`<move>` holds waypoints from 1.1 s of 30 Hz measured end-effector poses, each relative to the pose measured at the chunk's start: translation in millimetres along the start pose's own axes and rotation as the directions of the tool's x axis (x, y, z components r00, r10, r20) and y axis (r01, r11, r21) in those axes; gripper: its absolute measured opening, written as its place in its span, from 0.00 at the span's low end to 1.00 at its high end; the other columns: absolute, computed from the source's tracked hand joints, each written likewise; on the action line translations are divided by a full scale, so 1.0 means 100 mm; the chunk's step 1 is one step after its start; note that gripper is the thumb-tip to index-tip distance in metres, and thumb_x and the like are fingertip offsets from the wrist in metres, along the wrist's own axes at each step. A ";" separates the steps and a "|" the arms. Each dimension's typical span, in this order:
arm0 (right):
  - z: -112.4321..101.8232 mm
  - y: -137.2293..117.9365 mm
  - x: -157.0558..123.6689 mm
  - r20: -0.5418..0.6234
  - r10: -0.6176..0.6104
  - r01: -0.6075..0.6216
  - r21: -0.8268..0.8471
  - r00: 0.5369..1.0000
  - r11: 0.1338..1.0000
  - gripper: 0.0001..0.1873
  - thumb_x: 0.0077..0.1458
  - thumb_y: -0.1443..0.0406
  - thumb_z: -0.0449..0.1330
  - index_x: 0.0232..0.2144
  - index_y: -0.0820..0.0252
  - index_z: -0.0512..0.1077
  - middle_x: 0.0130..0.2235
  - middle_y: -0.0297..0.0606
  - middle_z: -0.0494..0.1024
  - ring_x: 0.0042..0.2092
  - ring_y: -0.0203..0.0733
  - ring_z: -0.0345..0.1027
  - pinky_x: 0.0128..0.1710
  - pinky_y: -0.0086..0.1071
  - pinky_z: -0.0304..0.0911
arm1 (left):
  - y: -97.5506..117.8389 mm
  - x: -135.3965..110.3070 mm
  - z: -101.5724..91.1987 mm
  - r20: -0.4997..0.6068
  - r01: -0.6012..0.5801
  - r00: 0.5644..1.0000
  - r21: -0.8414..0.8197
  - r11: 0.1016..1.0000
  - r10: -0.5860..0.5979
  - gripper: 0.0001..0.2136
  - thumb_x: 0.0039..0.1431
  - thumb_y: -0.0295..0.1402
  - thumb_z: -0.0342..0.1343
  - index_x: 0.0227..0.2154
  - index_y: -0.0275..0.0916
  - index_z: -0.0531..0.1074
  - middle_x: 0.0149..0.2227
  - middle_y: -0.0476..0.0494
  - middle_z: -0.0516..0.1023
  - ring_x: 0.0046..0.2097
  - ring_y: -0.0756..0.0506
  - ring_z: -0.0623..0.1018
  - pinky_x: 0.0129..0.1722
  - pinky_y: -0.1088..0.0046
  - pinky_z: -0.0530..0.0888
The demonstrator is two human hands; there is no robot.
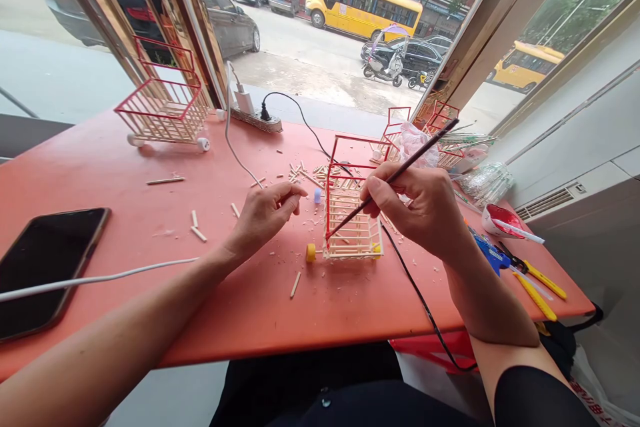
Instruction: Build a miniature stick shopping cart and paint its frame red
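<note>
A miniature shopping cart [353, 213] built from thin wooden sticks stands on the table, with yellow wheels [311, 253] and some bars painted red. My right hand [415, 203] grips a dark paintbrush [400, 170] like a pen, its tip touching the cart's red left bar near the front corner. My left hand [273, 210] hovers or rests left of the cart, apart from it, fingers curled in toward the thumb and nothing visible in them. Between that hand and the cart sits a small lilac cap [317, 195].
Another red-rimmed cart [165, 107] stands back left; more lie back right. Stick pieces [300, 172] litter the table [240, 320]. A phone [50, 260], power strip [257, 119] and cables are around. At right are a red paint cup [500, 220], blue glue gun [493, 253] and yellow-handled pliers [545, 280].
</note>
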State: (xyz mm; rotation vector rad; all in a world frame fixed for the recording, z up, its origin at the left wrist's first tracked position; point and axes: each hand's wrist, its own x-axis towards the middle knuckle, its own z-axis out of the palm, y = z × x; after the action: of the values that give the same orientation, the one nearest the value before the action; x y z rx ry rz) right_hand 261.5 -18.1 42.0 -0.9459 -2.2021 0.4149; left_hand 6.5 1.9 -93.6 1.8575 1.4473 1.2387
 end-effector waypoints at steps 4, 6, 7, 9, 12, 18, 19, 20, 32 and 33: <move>-0.01 -0.02 -0.01 0.007 -0.005 0.005 0.010 1.000 1.000 0.16 0.70 0.63 0.59 0.29 0.59 0.78 0.27 0.34 0.82 0.28 0.35 0.75 0.31 0.30 0.70 | 0.00 0.00 0.00 -0.001 0.001 1.000 0.001 1.000 -0.001 0.12 0.63 0.37 0.55 0.39 0.41 0.84 0.26 0.51 0.81 0.25 0.49 0.74 0.32 0.71 0.72; -0.01 -0.03 -0.01 -0.027 0.003 -0.003 0.019 1.000 1.000 0.16 0.70 0.62 0.59 0.29 0.59 0.78 0.27 0.34 0.83 0.29 0.35 0.75 0.31 0.31 0.70 | 0.00 0.00 0.00 -0.002 0.001 1.000 0.002 1.000 -0.001 0.12 0.62 0.36 0.55 0.39 0.42 0.83 0.26 0.51 0.81 0.25 0.49 0.74 0.32 0.71 0.72; -0.01 -0.03 0.00 -0.038 0.005 -0.005 0.018 0.999 1.000 0.16 0.70 0.62 0.59 0.29 0.59 0.77 0.28 0.35 0.83 0.29 0.36 0.75 0.31 0.31 0.70 | 0.00 0.00 0.00 -0.002 0.001 1.000 0.003 1.000 -0.001 0.12 0.62 0.36 0.55 0.39 0.41 0.83 0.26 0.51 0.81 0.25 0.49 0.74 0.32 0.71 0.72; 0.00 -0.03 0.00 -0.039 0.005 -0.005 0.004 0.999 1.000 0.16 0.70 0.62 0.59 0.29 0.58 0.77 0.28 0.35 0.83 0.29 0.36 0.75 0.31 0.31 0.71 | 0.00 0.00 0.00 -0.002 0.001 1.000 0.006 1.000 -0.001 0.12 0.62 0.36 0.55 0.39 0.41 0.83 0.26 0.51 0.81 0.25 0.49 0.74 0.32 0.71 0.72; -0.01 -0.03 -0.01 -0.011 0.003 -0.003 -0.022 1.000 1.000 0.16 0.70 0.63 0.59 0.29 0.59 0.77 0.27 0.34 0.82 0.29 0.35 0.74 0.31 0.31 0.70 | 0.00 0.00 0.00 -0.005 0.002 1.000 0.009 1.000 -0.002 0.12 0.63 0.37 0.55 0.39 0.42 0.84 0.26 0.51 0.80 0.25 0.49 0.74 0.32 0.71 0.72; -0.01 -0.03 -0.02 -0.033 -0.023 0.023 -0.007 0.999 1.000 0.17 0.70 0.62 0.59 0.29 0.59 0.78 0.27 0.34 0.83 0.28 0.35 0.74 0.31 0.31 0.69 | 0.00 -0.01 0.00 0.000 -0.001 1.000 -0.001 1.000 0.001 0.12 0.63 0.37 0.55 0.39 0.41 0.84 0.26 0.51 0.80 0.25 0.49 0.74 0.32 0.71 0.72; -0.01 -0.03 -0.02 -0.041 -0.028 0.028 -0.013 0.999 1.000 0.17 0.70 0.62 0.59 0.29 0.59 0.78 0.27 0.34 0.83 0.28 0.35 0.74 0.31 0.31 0.69 | 0.01 -0.01 0.00 -0.002 -0.001 1.000 -0.002 1.000 0.001 0.12 0.63 0.37 0.55 0.39 0.41 0.84 0.26 0.51 0.80 0.25 0.49 0.74 0.32 0.71 0.72; -0.01 -0.03 -0.02 -0.043 -0.031 0.030 -0.024 0.999 0.999 0.17 0.70 0.62 0.59 0.29 0.59 0.78 0.27 0.34 0.82 0.28 0.35 0.74 0.31 0.32 0.69 | 0.01 -0.01 0.00 -0.003 0.000 1.000 -0.001 1.000 0.000 0.12 0.63 0.37 0.56 0.39 0.41 0.84 0.26 0.51 0.80 0.25 0.49 0.74 0.32 0.71 0.72; 0.00 -0.05 -0.02 -0.020 -0.028 0.028 0.008 0.999 1.000 0.16 0.70 0.63 0.59 0.29 0.60 0.78 0.26 0.32 0.81 0.28 0.34 0.73 0.31 0.31 0.67 | -0.01 0.00 0.01 -0.001 -0.005 1.000 -0.007 1.000 0.005 0.12 0.63 0.37 0.55 0.38 0.41 0.83 0.26 0.51 0.80 0.25 0.49 0.74 0.33 0.70 0.72; 0.00 -0.04 -0.02 -0.019 -0.026 0.026 0.008 0.999 1.000 0.16 0.70 0.63 0.59 0.28 0.60 0.78 0.27 0.32 0.82 0.28 0.33 0.73 0.31 0.31 0.67 | -0.01 0.01 0.01 -0.002 -0.007 1.000 -0.008 1.000 0.007 0.12 0.63 0.37 0.55 0.38 0.41 0.83 0.26 0.51 0.80 0.25 0.49 0.74 0.32 0.71 0.72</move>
State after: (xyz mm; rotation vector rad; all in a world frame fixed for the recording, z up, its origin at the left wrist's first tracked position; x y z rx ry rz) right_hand 260.6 -22.9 43.4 -0.9123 -2.1915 0.4017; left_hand 6.9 2.7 -94.3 1.8587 1.4361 1.2483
